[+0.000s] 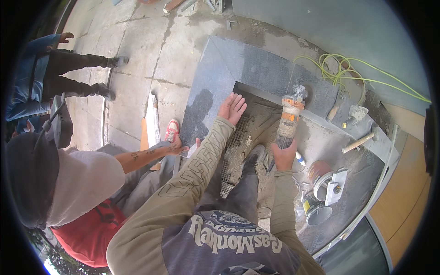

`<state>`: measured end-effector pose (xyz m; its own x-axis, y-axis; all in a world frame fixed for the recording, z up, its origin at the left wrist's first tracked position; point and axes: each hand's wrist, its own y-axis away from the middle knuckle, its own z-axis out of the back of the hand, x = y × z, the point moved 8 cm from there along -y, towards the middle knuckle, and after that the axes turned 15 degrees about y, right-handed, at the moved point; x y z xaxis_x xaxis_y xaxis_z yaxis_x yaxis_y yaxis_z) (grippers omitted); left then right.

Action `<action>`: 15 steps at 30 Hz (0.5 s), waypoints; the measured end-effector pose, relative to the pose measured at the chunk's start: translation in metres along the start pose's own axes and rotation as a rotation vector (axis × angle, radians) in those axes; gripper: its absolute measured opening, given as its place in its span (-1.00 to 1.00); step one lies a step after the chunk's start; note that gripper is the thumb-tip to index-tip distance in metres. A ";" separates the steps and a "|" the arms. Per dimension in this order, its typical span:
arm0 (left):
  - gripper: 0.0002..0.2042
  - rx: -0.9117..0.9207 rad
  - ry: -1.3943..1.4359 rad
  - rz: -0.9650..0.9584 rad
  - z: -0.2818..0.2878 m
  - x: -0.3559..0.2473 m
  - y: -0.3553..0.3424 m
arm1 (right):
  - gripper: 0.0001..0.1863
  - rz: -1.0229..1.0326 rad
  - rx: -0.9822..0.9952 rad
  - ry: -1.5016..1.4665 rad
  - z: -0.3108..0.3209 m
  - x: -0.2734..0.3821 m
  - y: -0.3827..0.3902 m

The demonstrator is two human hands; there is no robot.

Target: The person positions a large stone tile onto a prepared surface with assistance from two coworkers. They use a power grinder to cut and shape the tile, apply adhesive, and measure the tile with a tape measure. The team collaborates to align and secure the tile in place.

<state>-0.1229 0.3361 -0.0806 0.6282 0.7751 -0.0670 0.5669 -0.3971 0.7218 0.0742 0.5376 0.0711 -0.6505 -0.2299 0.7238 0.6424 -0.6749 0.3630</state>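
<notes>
My left hand (233, 108) is open, palm up with fingers apart, at the inner edge of the dark stone slab (258, 68), beside a rectangular opening. My right hand (284, 155) grips a dirty cylindrical power tool (290, 118) with orange bands and a metal head, held upright; it looks like an angle grinder. Below lie dusty debris and a perforated mesh strip (231, 169). At my left, a co-worker's tattooed arm (140, 156) reaches out, the hand (178, 147) holding a small pale piece I cannot make out.
Trowels (357, 114), a wooden-handled hammer (355, 145), buckets (321, 176) and a white tube (300, 158) stand or lie at right. A yellow-green hose (398, 91) is coiled behind. Another person (64, 73) stands at far left near long strips (151, 119) on the paving.
</notes>
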 end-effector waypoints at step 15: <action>-0.62 0.123 0.992 -0.409 0.029 0.009 -0.049 | -0.24 -0.021 0.041 0.150 -0.007 -0.043 -0.025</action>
<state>-0.1298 0.3483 -0.1363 -0.3014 0.8907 0.3403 0.7199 -0.0215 0.6938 0.0831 0.5597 0.0263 -0.7153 -0.3205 0.6209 0.6421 -0.6520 0.4031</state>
